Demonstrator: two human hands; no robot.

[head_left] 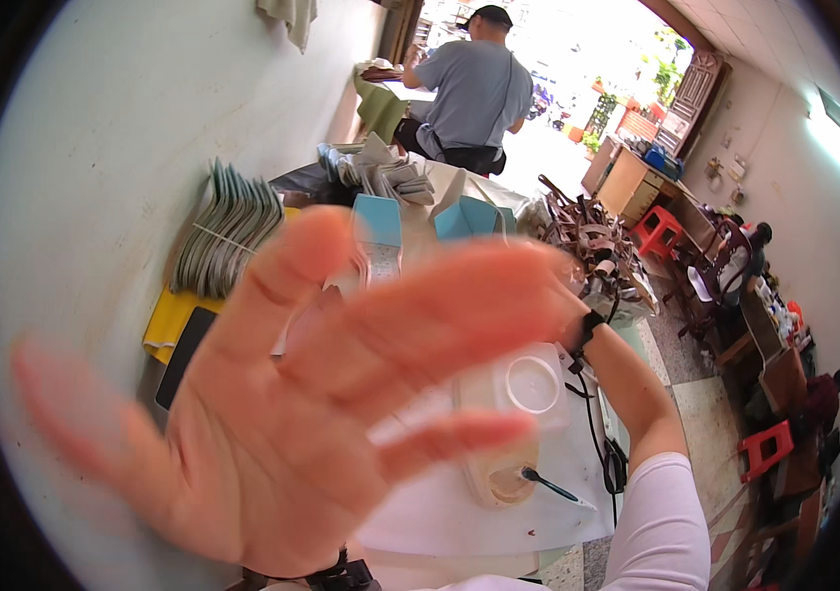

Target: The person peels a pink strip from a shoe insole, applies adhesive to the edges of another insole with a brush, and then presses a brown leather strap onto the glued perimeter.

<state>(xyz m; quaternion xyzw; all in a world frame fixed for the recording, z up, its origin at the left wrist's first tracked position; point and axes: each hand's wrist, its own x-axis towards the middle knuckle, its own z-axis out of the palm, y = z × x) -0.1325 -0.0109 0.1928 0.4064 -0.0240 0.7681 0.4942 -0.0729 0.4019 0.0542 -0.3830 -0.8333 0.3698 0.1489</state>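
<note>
My left hand is raised close to the camera, palm showing and fingers spread, with nothing in it; it is partly blurred. My right arm reaches forward from the lower right, a black band round its wrist. Only a strip of my right hand shows behind my left fingertips, its own fingers hidden. Beneath them, on a white work surface, stands a translucent plastic container with pale yellowish contents. A small brush with a dark and white handle leans on its rim. Just beyond is a round white rim.
Tied curved grey pieces stand at left by a yellow item and a dark flat object. Blue boxes and a heap of brown strips lie farther back. A person sits beyond. Red stools stand at right.
</note>
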